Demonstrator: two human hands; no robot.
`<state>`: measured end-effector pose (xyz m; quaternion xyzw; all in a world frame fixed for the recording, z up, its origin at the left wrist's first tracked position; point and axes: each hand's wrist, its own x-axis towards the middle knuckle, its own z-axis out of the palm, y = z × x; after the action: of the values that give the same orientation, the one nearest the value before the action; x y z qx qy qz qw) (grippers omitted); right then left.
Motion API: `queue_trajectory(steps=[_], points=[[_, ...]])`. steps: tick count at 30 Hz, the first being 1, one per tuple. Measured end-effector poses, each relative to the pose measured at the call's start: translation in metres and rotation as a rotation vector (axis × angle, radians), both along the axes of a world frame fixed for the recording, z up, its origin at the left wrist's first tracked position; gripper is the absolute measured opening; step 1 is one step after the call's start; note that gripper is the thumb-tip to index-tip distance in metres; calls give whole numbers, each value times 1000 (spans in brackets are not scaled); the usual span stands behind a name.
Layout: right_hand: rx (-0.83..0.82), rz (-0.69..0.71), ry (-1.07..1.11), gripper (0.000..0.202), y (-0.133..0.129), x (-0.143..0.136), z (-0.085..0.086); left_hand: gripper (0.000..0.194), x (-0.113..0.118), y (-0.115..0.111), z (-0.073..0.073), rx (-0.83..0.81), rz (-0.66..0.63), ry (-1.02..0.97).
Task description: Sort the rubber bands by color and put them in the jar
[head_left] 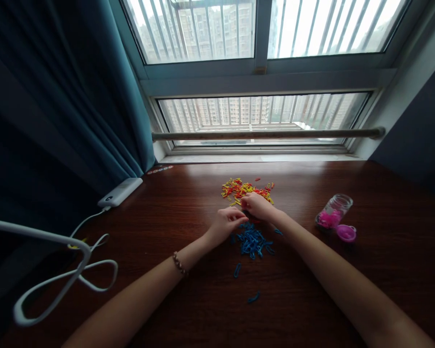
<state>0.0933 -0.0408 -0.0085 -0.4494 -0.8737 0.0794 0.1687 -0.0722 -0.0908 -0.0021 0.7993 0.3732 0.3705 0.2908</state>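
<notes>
My left hand point(227, 223) hovers at the upper left edge of a pile of blue clips point(253, 240), small loop-shaped pieces that look like paper clips. Its thumb and fingers are pinched together, and anything between them is too small to make out. My right hand point(258, 205) reaches to the near edge of a mixed pile of red and yellow clips point(235, 187). Its fingers are curled closed, partly covering that pile, and what they grip is hidden. The two hands are close together but apart. Single blue clips point(237, 270) lie nearer to me.
To the right, a tilted glass jar point(335, 211) holds pink pieces, with a purple lid point(346, 233) beside it. A white power bank point(120, 192) with a cable lies at left by the blue curtain point(130, 121). A window and rail point(268, 136) border the brown table point(188, 193).
</notes>
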Motion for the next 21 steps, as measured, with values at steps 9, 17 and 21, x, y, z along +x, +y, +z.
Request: queue_trajectory(steps=[9, 17, 21], points=[[-5, 35, 43, 14, -20, 12, -8, 15, -4, -19, -16, 102, 29, 92], [-81, -39, 194, 14, -33, 20, -2, 21, -4, -22, -18, 17, 29, 62], [-206, 24, 341, 7, -44, 27, 7, 21, -5, -18, -23, 56, 115, 37]])
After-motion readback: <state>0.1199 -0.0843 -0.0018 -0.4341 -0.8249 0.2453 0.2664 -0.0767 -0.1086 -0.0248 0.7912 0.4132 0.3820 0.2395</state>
